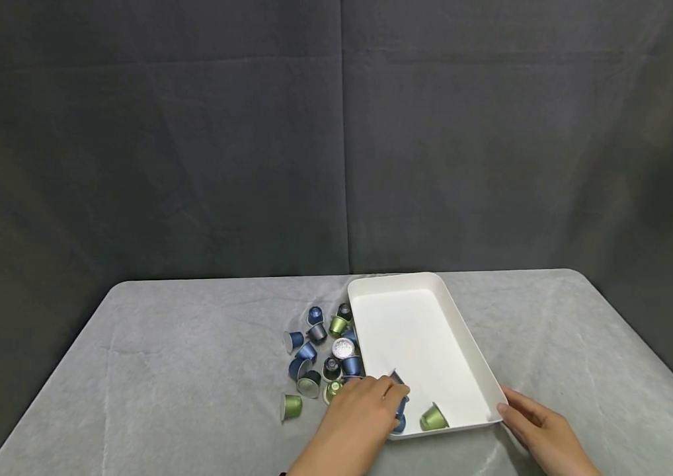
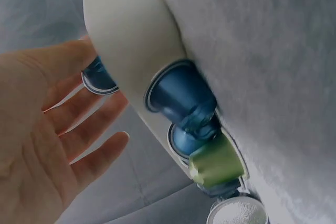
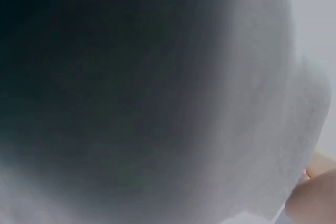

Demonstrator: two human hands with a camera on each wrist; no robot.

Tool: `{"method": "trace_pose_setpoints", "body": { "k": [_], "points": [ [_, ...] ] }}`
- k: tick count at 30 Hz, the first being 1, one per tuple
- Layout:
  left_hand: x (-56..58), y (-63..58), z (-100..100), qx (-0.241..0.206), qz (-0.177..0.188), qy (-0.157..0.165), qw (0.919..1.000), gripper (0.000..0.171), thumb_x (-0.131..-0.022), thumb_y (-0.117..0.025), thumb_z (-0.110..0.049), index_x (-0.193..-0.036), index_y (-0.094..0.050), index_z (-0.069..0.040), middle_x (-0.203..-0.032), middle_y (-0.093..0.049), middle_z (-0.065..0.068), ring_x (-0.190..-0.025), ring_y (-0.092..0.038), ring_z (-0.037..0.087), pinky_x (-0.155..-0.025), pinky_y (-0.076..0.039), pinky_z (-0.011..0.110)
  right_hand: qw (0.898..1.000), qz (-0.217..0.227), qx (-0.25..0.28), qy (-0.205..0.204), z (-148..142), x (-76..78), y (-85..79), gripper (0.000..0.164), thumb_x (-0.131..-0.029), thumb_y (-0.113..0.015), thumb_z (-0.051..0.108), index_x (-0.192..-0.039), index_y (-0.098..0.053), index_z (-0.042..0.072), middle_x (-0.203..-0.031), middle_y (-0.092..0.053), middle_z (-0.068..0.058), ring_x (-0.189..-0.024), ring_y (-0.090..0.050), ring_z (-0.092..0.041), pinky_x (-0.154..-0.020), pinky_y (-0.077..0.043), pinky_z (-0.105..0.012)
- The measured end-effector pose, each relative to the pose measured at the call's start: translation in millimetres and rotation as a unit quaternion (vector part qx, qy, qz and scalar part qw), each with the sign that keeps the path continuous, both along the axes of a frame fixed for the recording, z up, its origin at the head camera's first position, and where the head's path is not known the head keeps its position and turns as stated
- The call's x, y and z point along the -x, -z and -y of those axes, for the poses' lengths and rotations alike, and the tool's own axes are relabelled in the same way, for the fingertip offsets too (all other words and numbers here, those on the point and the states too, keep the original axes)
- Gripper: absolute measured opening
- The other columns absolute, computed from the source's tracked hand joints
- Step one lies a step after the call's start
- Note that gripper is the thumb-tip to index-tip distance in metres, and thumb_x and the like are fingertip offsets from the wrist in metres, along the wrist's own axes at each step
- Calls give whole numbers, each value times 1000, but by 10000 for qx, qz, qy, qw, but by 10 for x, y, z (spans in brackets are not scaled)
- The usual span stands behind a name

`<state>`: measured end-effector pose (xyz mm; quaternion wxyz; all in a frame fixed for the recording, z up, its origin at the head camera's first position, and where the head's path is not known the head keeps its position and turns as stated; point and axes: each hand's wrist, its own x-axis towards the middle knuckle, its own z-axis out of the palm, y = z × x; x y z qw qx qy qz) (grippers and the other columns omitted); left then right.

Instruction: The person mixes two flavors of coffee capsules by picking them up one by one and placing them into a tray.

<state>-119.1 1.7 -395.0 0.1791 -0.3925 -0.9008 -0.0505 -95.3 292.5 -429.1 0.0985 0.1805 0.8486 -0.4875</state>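
Note:
My left hand point(image 1: 363, 406) reaches over the left wall of a white tray point(image 1: 414, 330) near its front corner. Thumb and fingers close around a blue coffee capsule point(image 1: 401, 405), partly hidden behind the tray wall in the left wrist view; the other fingers are spread. Just below lies another blue capsule point(image 1: 398, 424), and a green capsule point(image 1: 434, 418) sits on its side by the tray's front wall. At the front right corner my right hand point(image 1: 541, 430) pinches the tray, thumb point(image 3: 315, 200) at the rim and fingers along the outside. The right wrist view is mostly dark blur.
Several loose blue, dark and green capsules crowd against the tray's left side, among them an upside-down capsule with a silver lid point(image 1: 343, 348). A green capsule point(image 1: 291, 406) lies apart at the front left. Beneath is a grey cloth-covered table point(image 1: 182, 370), backed by a dark curtain point(image 1: 223, 145).

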Motion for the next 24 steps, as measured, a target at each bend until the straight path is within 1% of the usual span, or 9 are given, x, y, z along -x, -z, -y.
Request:
{"method": "trace_pose_setpoints", "body": {
  "k": [4, 9, 13, 19, 24],
  "points": [
    [-22, 23, -17, 186, -79, -30, 9998, 43, -82, -79, -39, -118, -67, -18, -107, -65, -5, -92, -63, 10, -79, -50, 26, 10000, -24, -90, -12, -3, 4, 3, 68, -100, -59, 38, -145, -39, -9, -145, -41, -30, -132, -45, -39, -92, -52, -35],
    [-27, 40, -23, 154, -48, -123, 9998, 43, -82, -78, -39, -117, -67, -17, -106, -66, -5, -91, -62, 9, -77, -49, 24, 9999, -28, -108, -20, -2, 3, -1, 68, -100, -59, 37, -145, -40, -9, -145, -42, -29, -132, -46, -38, -92, -52, -35],
    [-26, 44, -24, 188, -17, -125, 9997, 41, -83, -78, -38, -118, -67, -19, -106, -65, -6, -90, -61, 8, -75, -47, 23, 9999, -26, -109, -17, -2, 2, -4, 68, -100, -59, 37, -145, -40, -9, -145, -42, -29, -131, -46, -36, -92, -52, -34],
    [-19, 57, -23, 191, 30, -117, 9997, 37, -84, -78, -37, -115, -68, -20, -104, -65, -7, -88, -61, 8, -73, -46, 22, 9996, -9, -275, -46, -10, -2, -8, 68, -99, -59, 40, -145, -42, -7, -142, -46, -28, -129, -48, -35, -93, -52, -37],
    [-15, 39, -15, 238, 151, -115, 9995, 38, -84, -77, -37, -116, -68, -20, -106, -65, -7, -91, -61, 9, -76, -47, 25, 9991, 8, -401, -102, -12, -6, -16, 69, -99, -59, 42, -145, -42, -6, -142, -47, -28, -131, -46, -38, -95, -50, -41]
  ]
}}
